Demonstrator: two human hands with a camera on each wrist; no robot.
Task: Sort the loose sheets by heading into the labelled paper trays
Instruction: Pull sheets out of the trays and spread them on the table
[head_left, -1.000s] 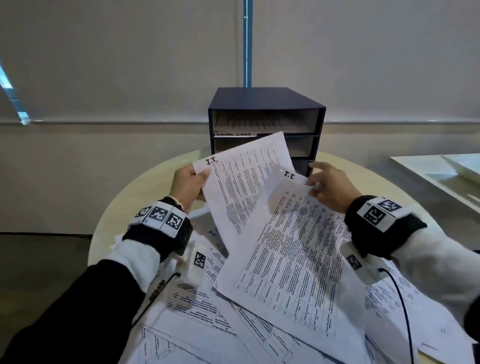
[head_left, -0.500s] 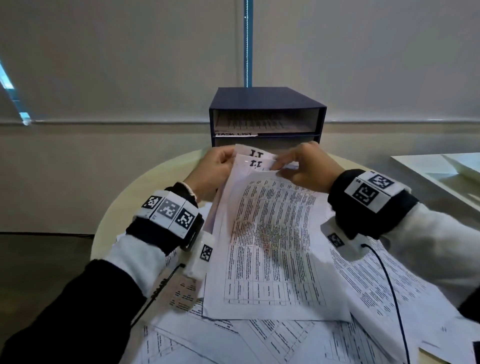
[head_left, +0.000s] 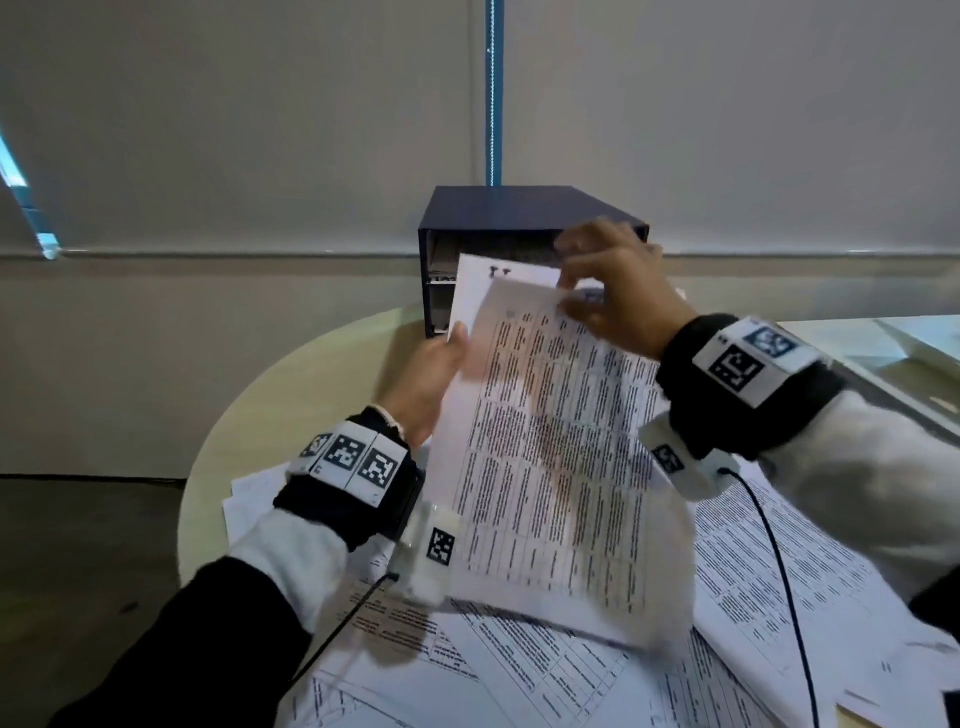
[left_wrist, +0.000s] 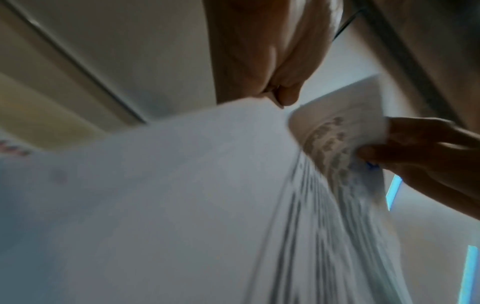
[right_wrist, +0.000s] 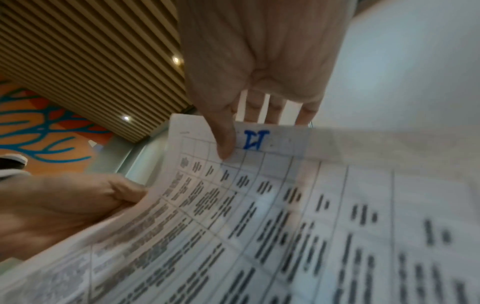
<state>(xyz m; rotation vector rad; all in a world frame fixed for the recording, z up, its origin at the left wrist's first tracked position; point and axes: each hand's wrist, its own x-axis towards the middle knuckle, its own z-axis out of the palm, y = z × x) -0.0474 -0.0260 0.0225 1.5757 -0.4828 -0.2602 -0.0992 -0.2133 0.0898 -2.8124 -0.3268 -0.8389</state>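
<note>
Holding two printed sheets up in the middle of the head view, both hands grip them near the top. The right hand pinches the front sheet's upper edge, thumb on the printed face beside a blue handwritten mark, the other fingers behind the paper. The left hand holds the left edge; most of its fingers are hidden behind the pages, so only the thumb side shows. The back sheet's heading peeks out above the front one, blurred and hard to read. Behind the sheets stands the dark tray unit, upper centre; the pages and right hand cover most of its openings, and its labels cannot be made out. More loose sheets lie heaped on the round table along the bottom of the frame, partly cut off. The left wrist view is smeared by motion, showing mostly paper.
</note>
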